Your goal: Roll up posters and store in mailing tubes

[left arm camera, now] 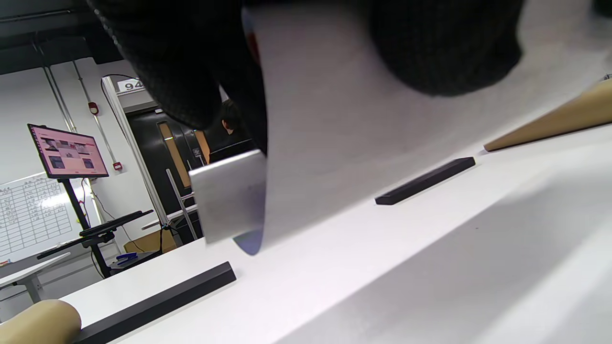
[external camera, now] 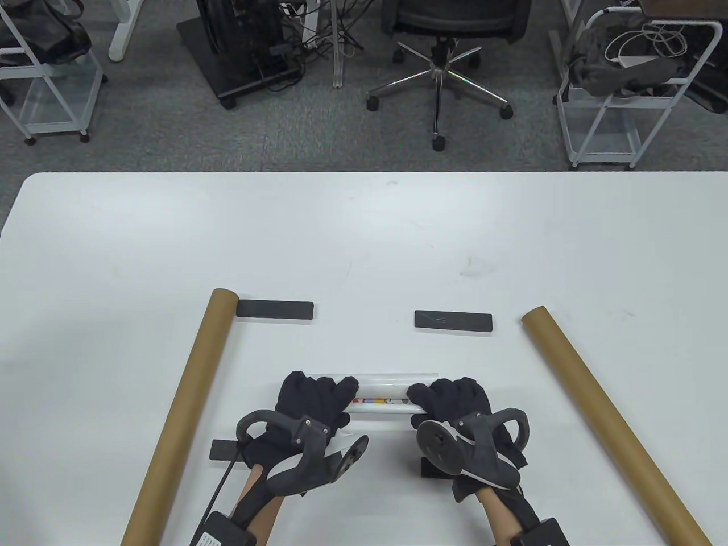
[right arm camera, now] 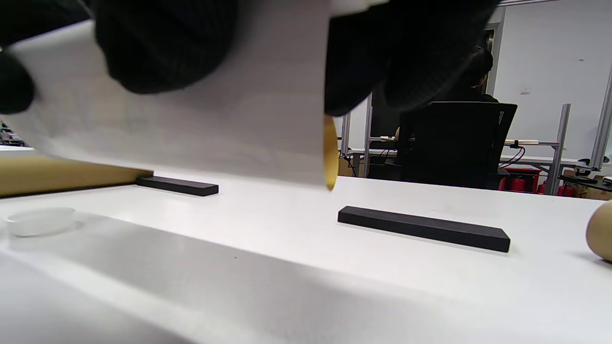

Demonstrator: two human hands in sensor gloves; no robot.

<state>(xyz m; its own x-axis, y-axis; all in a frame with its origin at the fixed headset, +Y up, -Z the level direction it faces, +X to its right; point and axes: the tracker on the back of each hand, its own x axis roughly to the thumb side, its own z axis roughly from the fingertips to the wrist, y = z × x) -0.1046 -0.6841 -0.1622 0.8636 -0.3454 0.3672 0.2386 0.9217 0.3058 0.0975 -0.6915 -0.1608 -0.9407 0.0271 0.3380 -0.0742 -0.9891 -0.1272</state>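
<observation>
1. The left mailing tube (external camera: 181,409) lies on the white bench (external camera: 364,239) to the left of the rolled poster (external camera: 387,392), its far end touching a black bar weight (external camera: 275,310).
2. The left hand (external camera: 310,401) grips the poster's left end, fingers (external camera: 341,392) curled over the roll. In the left wrist view the outer wrap stands away from the coil, so the roll looks loose there and could spring open if the grip eases.
3. The poster sits between the two hands, near the bench's front edge, with a strip of coloured print showing in the gap. A slack roll may end up too thick to enter a tube.
4. The right hand (external camera: 455,401) holds the poster's right end, fingers curled round it. Uneven pressure between the hands could make the roll cone out at one end.
5. A second black bar weight (external camera: 453,321) lies beyond the poster, clear of it.
6. The right mailing tube (external camera: 611,421) lies to the right of the poster, well apart, and round enough to roll if nudged.
</observation>
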